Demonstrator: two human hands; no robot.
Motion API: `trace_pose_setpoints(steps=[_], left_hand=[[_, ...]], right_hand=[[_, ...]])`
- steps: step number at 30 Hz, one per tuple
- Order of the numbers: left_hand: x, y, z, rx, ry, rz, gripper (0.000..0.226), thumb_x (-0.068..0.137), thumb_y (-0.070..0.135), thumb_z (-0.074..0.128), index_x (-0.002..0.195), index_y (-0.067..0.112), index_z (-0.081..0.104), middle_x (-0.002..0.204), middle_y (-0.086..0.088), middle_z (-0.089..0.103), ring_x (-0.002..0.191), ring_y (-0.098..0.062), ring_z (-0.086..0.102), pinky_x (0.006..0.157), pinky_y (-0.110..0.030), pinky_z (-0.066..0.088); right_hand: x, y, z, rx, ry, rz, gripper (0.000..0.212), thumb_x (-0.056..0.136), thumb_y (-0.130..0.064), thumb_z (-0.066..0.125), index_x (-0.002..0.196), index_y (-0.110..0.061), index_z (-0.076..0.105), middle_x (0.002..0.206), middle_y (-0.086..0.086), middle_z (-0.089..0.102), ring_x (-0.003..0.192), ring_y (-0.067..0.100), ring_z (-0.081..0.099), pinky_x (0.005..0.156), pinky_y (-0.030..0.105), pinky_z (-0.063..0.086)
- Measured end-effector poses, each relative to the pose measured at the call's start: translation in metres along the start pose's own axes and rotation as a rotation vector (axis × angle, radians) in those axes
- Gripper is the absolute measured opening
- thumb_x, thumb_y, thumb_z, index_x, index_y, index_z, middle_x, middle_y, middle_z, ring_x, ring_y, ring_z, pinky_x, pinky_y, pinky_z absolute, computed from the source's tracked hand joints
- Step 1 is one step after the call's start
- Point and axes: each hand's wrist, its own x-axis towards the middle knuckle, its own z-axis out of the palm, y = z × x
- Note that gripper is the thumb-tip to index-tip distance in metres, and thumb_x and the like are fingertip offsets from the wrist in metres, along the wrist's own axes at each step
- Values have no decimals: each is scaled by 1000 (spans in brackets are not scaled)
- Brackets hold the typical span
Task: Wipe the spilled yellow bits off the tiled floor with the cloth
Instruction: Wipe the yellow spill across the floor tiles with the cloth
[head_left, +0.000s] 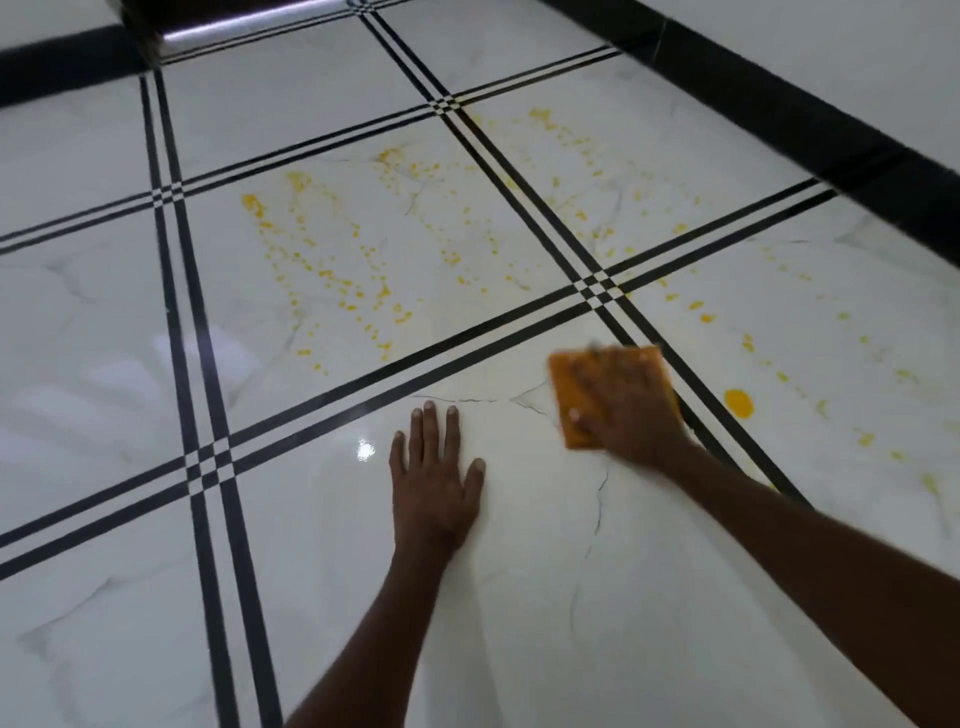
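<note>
An orange cloth lies flat on the white marble-look tiled floor, and my right hand presses down on it with fingers spread; both are motion-blurred. Flat on the tile to the cloth's left rests my left hand, fingers apart and holding nothing. Yellow bits are scattered in streaks over the tile beyond the hands, more yellow bits dot the far tile, and a larger yellow blob sits on the tile right of the cloth.
Black double grout lines cross the floor in a grid. A black skirting band runs along the white wall at the right and the back. A shiny metal edge shows at the top left.
</note>
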Motion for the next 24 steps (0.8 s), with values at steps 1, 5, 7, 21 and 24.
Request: trace_pose_setpoints(steps=[1, 5, 7, 21, 24], left_hand=[[-1, -2, 5, 18, 7, -7, 72, 98, 50, 31, 161, 17, 17, 169, -12, 9, 156, -26, 8, 124, -50, 15], [-3, -2, 7, 36, 30, -26, 73, 98, 50, 35, 161, 19, 17, 169, -11, 9, 157, -25, 6, 124, -50, 15], [-1, 0, 4, 33, 24, -25, 74, 97, 50, 35, 161, 19, 16, 169, -10, 8, 157, -25, 4, 123, -51, 16], [-2, 1, 0, 23, 4, -29, 75, 96, 47, 42, 161, 17, 19, 169, -11, 9, 157, -26, 4, 122, -53, 17], [0, 1, -5, 21, -31, -33, 75, 96, 47, 42, 161, 16, 19, 168, -12, 11, 156, -28, 6, 121, -54, 19]], right_hand=[[13, 19, -1, -3, -6, 148, 80, 100, -71, 10, 163, -25, 24, 168, 18, 30, 151, 45, 33, 122, 63, 22], [-2, 11, -6, 65, 92, 436, 80, 97, -66, 23, 164, -22, 24, 167, 21, 29, 152, 48, 28, 123, 64, 20], [-22, -42, -10, 92, 115, 523, 81, 96, -64, 28, 164, -21, 23, 167, 22, 28, 152, 48, 26, 124, 65, 18], [50, -51, -5, 55, 71, 269, 77, 100, -62, 31, 166, -26, 14, 171, 20, 19, 155, 47, 21, 124, 65, 16], [-47, -106, -5, 152, -13, 212, 79, 100, -62, 34, 166, -30, 5, 175, 11, 5, 160, 40, 4, 128, 61, 7]])
